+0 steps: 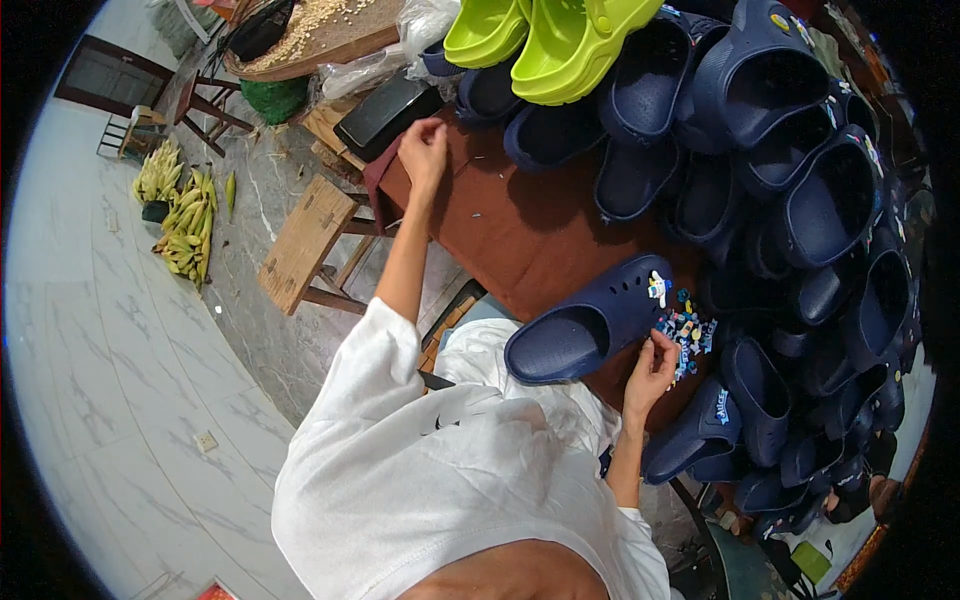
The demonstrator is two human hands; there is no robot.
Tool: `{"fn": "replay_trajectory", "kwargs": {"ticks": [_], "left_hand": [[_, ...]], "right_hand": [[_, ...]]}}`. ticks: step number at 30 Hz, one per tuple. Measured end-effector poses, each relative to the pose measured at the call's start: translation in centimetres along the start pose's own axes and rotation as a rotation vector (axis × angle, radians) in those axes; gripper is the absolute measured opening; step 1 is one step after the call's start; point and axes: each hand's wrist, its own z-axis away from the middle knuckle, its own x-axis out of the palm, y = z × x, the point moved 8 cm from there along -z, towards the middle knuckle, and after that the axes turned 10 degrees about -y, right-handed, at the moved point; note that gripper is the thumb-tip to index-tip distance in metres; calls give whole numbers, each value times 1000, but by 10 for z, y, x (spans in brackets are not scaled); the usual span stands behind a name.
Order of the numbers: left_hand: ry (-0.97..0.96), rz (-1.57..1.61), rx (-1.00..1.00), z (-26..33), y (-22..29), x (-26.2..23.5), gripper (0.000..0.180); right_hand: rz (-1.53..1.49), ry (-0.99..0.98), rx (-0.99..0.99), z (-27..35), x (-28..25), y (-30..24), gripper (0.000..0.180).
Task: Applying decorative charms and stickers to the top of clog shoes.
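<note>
A navy blue clog lies on the brown cloth-covered table in front of me, with a white and blue charm on its holed upper. Just right of it, my right hand is closed in a pinch at the edge of a pile of small colourful charms. Whatever sits between those fingertips is too small to make out. My left hand is raised over the table's far left corner, beside a black box. Its fingers are curled together, and their inner side is hidden.
Many navy clogs are heaped along the table's far and right sides. A lime green pair rests on top at the back. Left of the brown table stands a wooden stool. Corn cobs lie on the floor by the wall.
</note>
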Motion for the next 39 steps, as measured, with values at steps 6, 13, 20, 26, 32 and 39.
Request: {"fn": "replay_trajectory", "kwargs": {"ticks": [6, 13, 20, 26, 32, 39], "left_hand": [[50, -206, 180, -71, 3, 17, 17], [-46, -361, 90, -78, 0, 39, 28], [-79, -137, 224, 44, 39, 1, 20], [-363, -362, 384, 127, 79, -5, 24], [-380, -355, 246, 117, 56, -2, 14], [-360, -350, 419, 107, 54, 10, 9]], "right_hand": [[-46, 19, 65, 10, 0, 2, 14], [-25, -17, 106, 16, 6, -2, 14], [-77, -30, 108, 22, 13, 12, 14], [-167, -68, 160, 20, 15, 29, 11], [-205, -75, 122, 20, 15, 33, 10], [-181, -61, 152, 28, 14, 38, 12]]}}
